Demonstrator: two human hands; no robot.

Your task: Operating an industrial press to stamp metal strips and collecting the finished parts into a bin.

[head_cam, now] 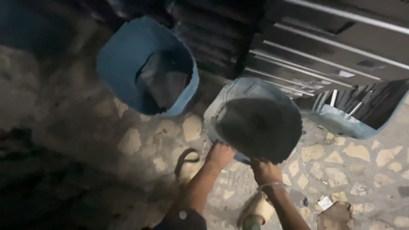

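A workshop yard: stacked metal bars [324,55] (long grey lengths), stone-chip floor [140,145].

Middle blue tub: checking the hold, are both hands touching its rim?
Touching: the head view shows left hand and right hand on the near rim of the middle blue tub.

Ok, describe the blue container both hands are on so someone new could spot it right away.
On the stone-patch floor, below the stacked metal shelving, stand three blue containers. It is the middle container, gripped at its near rim by the left hand and right hand. Unlike its neighbours, it is filled with dark material.
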